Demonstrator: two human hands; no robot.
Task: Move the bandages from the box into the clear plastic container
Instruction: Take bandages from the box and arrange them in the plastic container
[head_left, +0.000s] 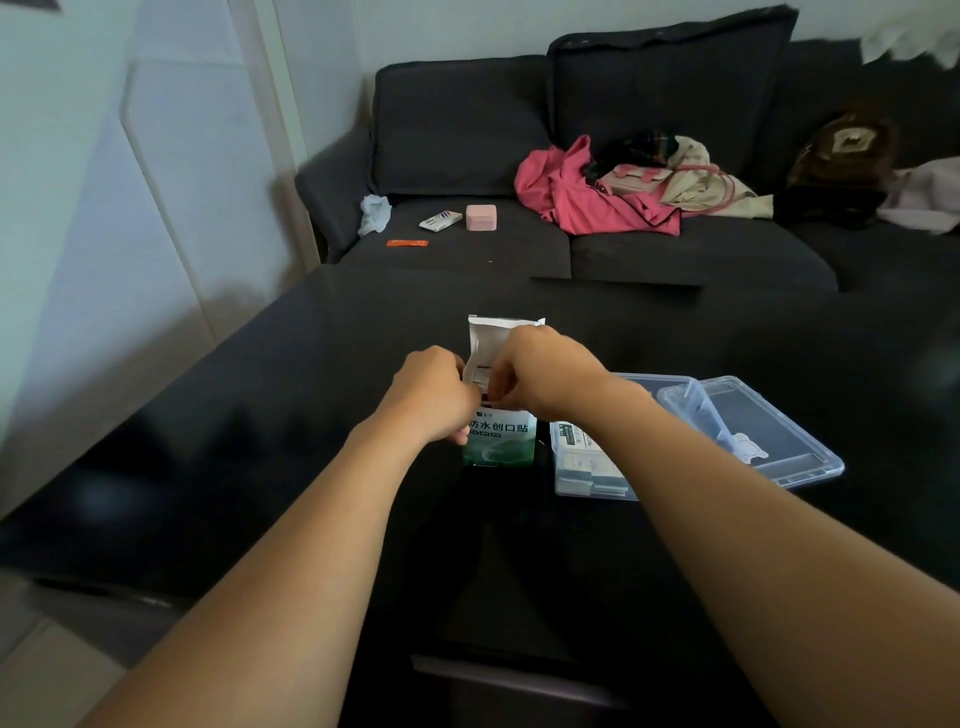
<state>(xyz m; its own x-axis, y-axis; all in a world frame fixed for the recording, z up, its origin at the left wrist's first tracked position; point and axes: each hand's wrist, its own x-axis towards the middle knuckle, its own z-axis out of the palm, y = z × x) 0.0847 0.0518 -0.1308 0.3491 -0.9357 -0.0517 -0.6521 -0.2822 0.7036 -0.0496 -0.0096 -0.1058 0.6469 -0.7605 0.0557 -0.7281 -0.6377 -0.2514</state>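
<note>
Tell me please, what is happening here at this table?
A person is working at a dark table with both bare hands. The left hand holds the green and white bandage box, which stands upright with its top flap open. The right hand is at the opening, its fingers curled as if drawing something out. Just to the right lies the clear plastic container, open, with its lid beside it. Some packets already lie inside it.
</note>
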